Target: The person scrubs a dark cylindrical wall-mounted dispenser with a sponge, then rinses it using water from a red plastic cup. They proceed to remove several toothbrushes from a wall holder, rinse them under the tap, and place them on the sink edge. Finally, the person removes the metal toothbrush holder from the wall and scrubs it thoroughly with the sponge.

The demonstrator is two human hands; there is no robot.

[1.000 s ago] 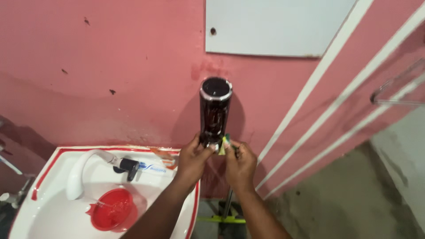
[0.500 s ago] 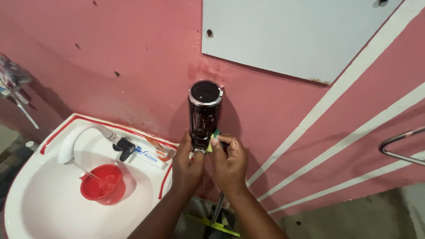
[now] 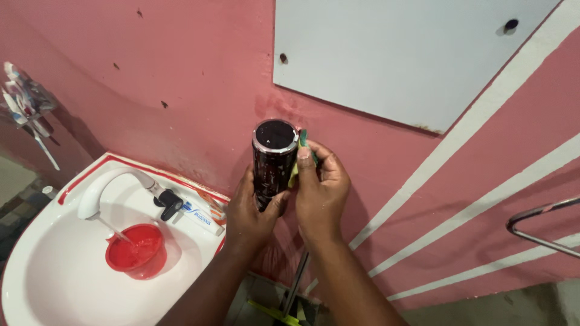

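Observation:
I hold a dark cylindrical tumbler (image 3: 273,156) with a silver rim upright in front of a pink wall. My left hand (image 3: 252,210) grips its lower part from the left and below. My right hand (image 3: 321,192) presses a yellow-green sponge (image 3: 297,158) against the tumbler's right side, near the rim. Only an edge of the sponge shows between my fingers and the tumbler.
A white sink (image 3: 54,271) with a red-edged rim sits at lower left. Its white tap (image 3: 106,188) runs water into a red cup (image 3: 136,250). A toothpaste tube (image 3: 202,217) lies on the rim. A pale board (image 3: 411,54) hangs above, a metal rail (image 3: 541,226) at right.
The tumbler and both hands have risen and come closer in view. My right hand with the sponge has slid up from the tumbler's base to near its rim.

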